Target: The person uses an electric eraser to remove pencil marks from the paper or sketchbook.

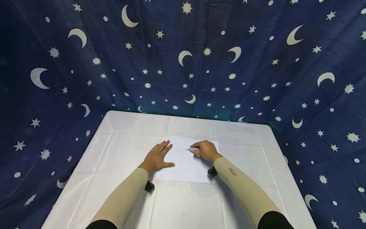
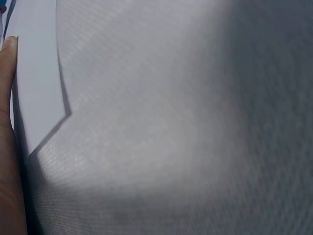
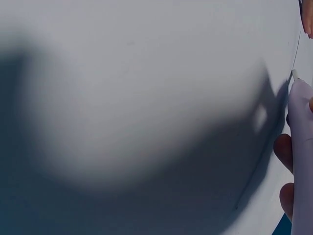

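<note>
Note left hand (image 1: 156, 158) spread across paper (image 1: 186, 168) edge, right hand (image 1: 207, 150) clamped on lilac tool (image 1: 194, 149); beware skewing line (image 1: 181, 148) through paper slip.

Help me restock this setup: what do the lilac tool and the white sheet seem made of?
Lilac tool: probably matte plastic, judging by its smooth, evenly coloured body. White sheet: likely plain matte paper, being thin with crisp straight edges.

Tool (image 3: 303, 156) lt lilac; paper (image 1: 186, 170) wht; surface (image 1: 188, 203) wht; backdrop (image 1: 168, 19) dk blue w/ cream moons, stars, dots; sleeves (image 1: 123, 192) beige.
</note>
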### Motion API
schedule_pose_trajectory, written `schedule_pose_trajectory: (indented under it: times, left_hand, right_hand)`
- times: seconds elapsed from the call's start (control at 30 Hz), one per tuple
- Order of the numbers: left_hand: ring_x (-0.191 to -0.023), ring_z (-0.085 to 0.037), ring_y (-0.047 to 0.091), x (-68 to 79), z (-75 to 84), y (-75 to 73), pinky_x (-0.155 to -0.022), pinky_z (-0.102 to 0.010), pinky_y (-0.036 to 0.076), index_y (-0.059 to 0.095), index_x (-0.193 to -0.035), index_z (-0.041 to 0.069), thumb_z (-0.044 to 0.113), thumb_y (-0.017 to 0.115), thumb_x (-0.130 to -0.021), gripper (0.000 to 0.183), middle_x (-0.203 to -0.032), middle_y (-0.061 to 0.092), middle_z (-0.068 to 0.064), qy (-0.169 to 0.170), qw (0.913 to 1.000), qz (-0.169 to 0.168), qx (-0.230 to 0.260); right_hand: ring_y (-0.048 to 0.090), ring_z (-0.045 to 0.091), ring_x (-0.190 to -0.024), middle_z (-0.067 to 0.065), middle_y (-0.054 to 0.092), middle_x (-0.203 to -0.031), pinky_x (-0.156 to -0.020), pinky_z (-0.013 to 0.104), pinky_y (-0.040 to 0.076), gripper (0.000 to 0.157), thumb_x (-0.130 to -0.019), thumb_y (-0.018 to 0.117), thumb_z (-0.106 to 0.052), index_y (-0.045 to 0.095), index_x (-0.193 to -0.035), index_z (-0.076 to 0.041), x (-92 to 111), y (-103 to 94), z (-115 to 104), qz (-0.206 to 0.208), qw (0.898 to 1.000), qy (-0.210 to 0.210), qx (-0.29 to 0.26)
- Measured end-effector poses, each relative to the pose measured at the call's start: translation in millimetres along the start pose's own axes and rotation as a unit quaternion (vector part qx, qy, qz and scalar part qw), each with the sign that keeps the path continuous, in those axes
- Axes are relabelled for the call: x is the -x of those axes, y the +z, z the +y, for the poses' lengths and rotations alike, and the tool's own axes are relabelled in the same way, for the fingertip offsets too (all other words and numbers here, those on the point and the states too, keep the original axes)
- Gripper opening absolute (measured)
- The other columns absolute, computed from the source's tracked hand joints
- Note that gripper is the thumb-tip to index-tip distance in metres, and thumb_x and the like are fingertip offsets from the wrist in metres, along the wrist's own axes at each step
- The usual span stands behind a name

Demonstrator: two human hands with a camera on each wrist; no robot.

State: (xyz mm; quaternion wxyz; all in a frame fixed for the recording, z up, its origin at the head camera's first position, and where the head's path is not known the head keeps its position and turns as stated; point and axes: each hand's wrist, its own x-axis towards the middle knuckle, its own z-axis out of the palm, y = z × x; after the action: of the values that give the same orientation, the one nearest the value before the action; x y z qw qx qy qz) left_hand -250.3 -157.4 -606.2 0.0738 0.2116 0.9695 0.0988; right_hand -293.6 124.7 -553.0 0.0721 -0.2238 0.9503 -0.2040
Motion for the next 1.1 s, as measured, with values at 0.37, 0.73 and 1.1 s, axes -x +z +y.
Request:
schedule_pose_trajectory:
  times: [0.37,0.73,1.1]
  left_hand:
    - [-0.153,-0.021,0.009,1.8,1.2,-4.7,-0.124,-0.043,0.011,0.019,-0.159,0.020,0.083,0.048,-0.080,0.105,-0.166,0.009,0.000,-0.002,0.9999,-0.011,-0.002]
    - [-0.153,-0.020,0.007,0.3,2.2,-5.0,-0.124,-0.042,0.010,0.019,-0.159,0.021,0.083,0.048,-0.080,0.104,-0.166,0.008,0.000,-0.004,0.9999,-0.015,-0.002]
    - [-0.153,-0.021,0.010,-0.3,-2.5,1.9,-0.124,-0.042,0.011,0.020,-0.159,0.020,0.083,0.048,-0.080,0.104,-0.166,0.011,0.000,0.006,1.0000,0.003,0.003]
  right_hand:
    - [0.067,0.020,-0.105,0.001,0.074,-0.112,-0.094,0.039,0.053,0.026,-0.083,0.077,-0.022,0.078,-0.110,-0.021,0.1,2.1,6.5,-0.001,1.000,0.006,-0.003]
    - [0.067,0.019,-0.103,0.001,0.074,-0.113,-0.091,0.037,0.053,0.028,-0.083,0.077,-0.022,0.077,-0.111,-0.023,-3.7,4.6,-2.4,0.000,1.000,0.013,0.003]
    - [0.067,0.019,-0.103,0.000,0.073,-0.113,-0.090,0.037,0.053,0.028,-0.083,0.076,-0.023,0.077,-0.112,-0.023,-3.1,3.7,-1.7,0.000,1.000,0.019,0.007]
